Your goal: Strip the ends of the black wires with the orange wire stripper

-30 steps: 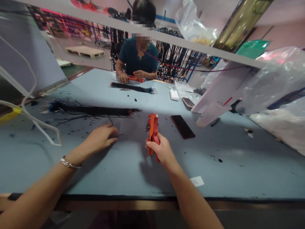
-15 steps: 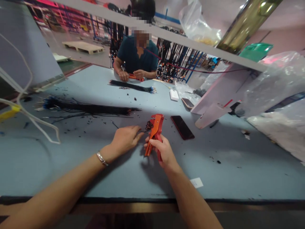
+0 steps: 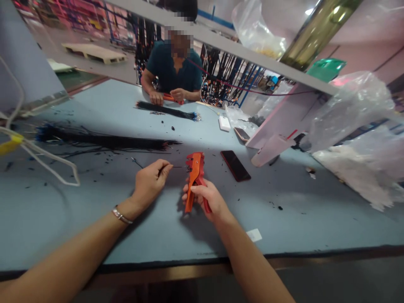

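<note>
My left hand (image 3: 152, 182) is closed in a pinch on a thin dark wire (image 3: 176, 167), whose end sticks out to the right toward the tool's jaws. The wire's other end shows beyond the back of the hand. In my right hand (image 3: 208, 195) is an orange and red wire stripper (image 3: 196, 176), held upright with its jaws pointing away from me. A small gap separates the wire's tip from the jaws. Beyond my left hand lies a long bundle of black wires (image 3: 107, 141) on the blue-grey table (image 3: 142, 244).
A dark phone (image 3: 236, 165) lies right of the stripper, with another phone (image 3: 241, 134) and a white box (image 3: 224, 123) farther back. A co-worker (image 3: 173, 67) sits opposite, behind a second wire bundle (image 3: 167, 110). White cable loops (image 3: 50, 162) hang at left; plastic bags (image 3: 353, 109) are at right.
My left hand has drawn back to the left with the wire, away from the stripper. The stripper's jaws now look wider apart. The whole view has shifted slightly.
</note>
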Motion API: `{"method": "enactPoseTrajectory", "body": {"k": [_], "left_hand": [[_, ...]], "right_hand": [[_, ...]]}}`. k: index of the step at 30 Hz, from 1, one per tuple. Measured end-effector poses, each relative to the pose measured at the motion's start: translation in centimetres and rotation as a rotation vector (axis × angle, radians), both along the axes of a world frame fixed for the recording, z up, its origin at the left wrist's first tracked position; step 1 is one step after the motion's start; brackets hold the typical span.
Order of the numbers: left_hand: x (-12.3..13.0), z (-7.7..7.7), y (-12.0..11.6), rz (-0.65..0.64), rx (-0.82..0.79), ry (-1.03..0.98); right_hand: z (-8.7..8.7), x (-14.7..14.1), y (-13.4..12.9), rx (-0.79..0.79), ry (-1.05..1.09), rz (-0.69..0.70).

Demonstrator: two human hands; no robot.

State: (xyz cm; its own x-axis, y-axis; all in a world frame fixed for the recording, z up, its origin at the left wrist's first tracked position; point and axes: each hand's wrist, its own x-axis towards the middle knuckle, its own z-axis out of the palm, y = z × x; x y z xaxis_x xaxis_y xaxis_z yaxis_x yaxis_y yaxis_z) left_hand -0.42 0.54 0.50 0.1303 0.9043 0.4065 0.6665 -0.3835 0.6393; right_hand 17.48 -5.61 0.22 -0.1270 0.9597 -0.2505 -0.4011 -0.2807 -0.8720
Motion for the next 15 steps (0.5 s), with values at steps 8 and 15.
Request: {"method": "enactPoseTrajectory", "body": {"k": [8, 15], "left_hand": [[0.1, 0.2, 0.1, 0.027, -0.135, -0.231], [0.2, -0.4, -0.1, -0.046, -0.106, -0.133]], "right_hand": [[0.9, -0.5, -0.5, 0.024, -0.092, 0.068], [1.1, -0.5, -0.7, 0.014, -0.084, 0.069]]}}
